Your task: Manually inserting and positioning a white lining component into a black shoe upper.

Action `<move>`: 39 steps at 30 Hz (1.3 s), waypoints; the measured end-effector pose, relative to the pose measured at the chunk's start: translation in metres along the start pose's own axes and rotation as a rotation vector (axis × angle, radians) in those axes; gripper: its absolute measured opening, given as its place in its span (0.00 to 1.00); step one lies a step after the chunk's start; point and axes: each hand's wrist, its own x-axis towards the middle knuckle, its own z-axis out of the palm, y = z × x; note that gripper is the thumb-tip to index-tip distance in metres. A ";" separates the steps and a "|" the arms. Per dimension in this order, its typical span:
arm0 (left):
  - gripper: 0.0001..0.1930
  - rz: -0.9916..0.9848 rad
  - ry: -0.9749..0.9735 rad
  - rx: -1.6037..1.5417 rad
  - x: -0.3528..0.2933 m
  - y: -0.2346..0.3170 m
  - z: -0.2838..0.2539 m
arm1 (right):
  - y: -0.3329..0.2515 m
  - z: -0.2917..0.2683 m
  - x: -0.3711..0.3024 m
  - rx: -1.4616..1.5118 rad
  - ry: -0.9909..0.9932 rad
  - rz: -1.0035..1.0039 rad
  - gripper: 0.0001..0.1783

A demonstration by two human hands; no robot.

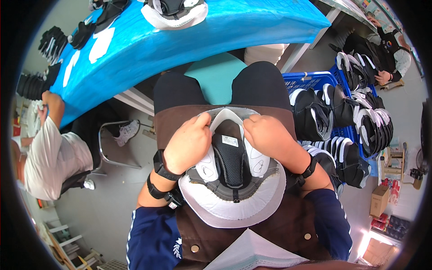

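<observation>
Shoe upper (238,211), head view: one unit, white, grey and black, positioned over my brown apron (168,123), between my forearms. Its wide white flange faces my body; its narrow end points away from me.

Left grip (192,140): clasped on the left side of the narrow end. Right grip (269,136): clasped on the right side of the same end. The upper therefore sits between both grips and extends from them toward my torso. My fingertips are partly hidden by the curled fingers and the material; their exact contact cannot be determined.

Inside the upper: one dark mesh tongue (232,166) bearing one white label (230,141).

Blue tabletop (252,22): far edge cut off. One similar upper (180,21) rests on it ahead of me, cropped by the upper border.

To my right, blue baskets (310,77) hold nested uppers (310,114); overlap prevents an exact count of either.

Co-workers: two. One (60,157) sits at left, partly cut off; one (402,60) is at upper right.
</observation>
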 end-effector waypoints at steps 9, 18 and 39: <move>0.08 -0.012 0.161 0.145 0.003 0.002 -0.001 | -0.001 0.000 0.000 -0.011 0.004 0.074 0.05; 0.08 -0.076 0.101 0.055 0.005 -0.008 0.008 | -0.015 -0.018 0.002 -0.225 0.109 0.034 0.08; 0.17 -0.164 0.088 -0.129 0.005 -0.019 0.009 | 0.022 -0.004 0.081 -0.091 -0.250 -0.125 0.10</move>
